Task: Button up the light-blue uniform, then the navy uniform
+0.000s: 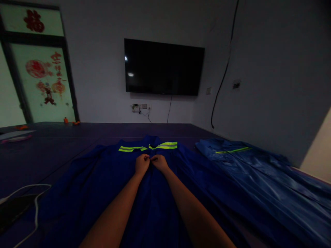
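Hands meet at the middle of a dark blue work jacket (108, 186) spread flat on the purple floor (51, 144). The left hand (142, 164) and the right hand (160, 162) sit knuckle to knuckle, each grip pinched together on the jacket's front edge just below the neon yellow reflective stripe (148, 147). A second blue garment (258, 175) lies just beside it on the right. A black television (163, 67) hangs on the wall beyond, and a white cable (31, 193) curls at the near left.

Home living room, wall-mounted television (163, 67), red festive decals on glass door (42, 79), dark floor mat (51, 148)
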`<state>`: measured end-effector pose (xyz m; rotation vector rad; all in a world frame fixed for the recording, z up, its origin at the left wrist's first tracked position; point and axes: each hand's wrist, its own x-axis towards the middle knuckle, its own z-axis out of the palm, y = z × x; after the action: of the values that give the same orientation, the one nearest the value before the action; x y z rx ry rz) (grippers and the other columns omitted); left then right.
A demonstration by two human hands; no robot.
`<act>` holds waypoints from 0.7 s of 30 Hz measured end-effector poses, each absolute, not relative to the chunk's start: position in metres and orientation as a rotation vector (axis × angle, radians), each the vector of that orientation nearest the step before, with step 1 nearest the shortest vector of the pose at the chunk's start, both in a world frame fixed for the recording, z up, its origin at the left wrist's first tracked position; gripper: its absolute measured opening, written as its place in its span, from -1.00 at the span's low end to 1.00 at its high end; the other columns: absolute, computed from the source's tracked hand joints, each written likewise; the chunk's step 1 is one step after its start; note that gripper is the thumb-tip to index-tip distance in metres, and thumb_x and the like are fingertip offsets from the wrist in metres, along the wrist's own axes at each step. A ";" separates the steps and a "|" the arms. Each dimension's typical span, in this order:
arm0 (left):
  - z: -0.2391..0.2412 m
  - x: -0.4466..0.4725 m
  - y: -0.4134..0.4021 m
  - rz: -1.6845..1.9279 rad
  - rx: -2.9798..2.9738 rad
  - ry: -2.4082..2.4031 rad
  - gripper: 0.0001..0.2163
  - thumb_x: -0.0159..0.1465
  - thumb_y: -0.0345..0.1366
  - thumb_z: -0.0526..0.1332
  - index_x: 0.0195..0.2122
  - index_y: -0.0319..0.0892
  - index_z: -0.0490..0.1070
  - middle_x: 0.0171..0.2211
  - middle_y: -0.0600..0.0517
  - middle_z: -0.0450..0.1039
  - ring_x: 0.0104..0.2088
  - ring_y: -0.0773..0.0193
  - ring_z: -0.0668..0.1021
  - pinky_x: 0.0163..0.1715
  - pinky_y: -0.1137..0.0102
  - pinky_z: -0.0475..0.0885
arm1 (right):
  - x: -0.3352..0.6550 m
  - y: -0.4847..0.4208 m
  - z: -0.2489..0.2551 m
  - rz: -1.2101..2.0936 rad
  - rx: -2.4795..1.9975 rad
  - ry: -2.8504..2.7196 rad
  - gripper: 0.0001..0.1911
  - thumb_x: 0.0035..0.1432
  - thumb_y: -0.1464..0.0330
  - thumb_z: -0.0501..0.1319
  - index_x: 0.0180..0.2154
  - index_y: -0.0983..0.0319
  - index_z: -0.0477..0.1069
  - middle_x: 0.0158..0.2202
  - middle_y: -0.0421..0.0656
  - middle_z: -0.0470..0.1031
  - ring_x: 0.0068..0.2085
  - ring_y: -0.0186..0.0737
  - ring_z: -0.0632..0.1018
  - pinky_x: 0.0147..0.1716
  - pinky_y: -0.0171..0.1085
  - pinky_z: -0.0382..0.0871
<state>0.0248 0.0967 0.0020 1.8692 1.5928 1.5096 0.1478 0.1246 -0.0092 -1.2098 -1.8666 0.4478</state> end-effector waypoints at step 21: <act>0.003 0.025 0.094 1.495 1.840 1.639 -0.84 0.08 -0.53 0.11 -0.40 -0.24 0.46 -0.37 -0.01 0.52 -0.32 0.32 0.52 -0.25 0.45 0.37 | 0.148 0.123 -0.009 0.468 -1.223 -1.852 -0.80 -0.14 0.53 0.15 -0.50 0.20 0.52 -0.45 -0.21 0.55 -0.38 -0.26 0.55 -0.36 -0.37 0.41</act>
<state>0.0253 0.0943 0.0034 1.8402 1.6391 1.4947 0.1475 0.1229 -0.0087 -1.2228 -1.8523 0.4685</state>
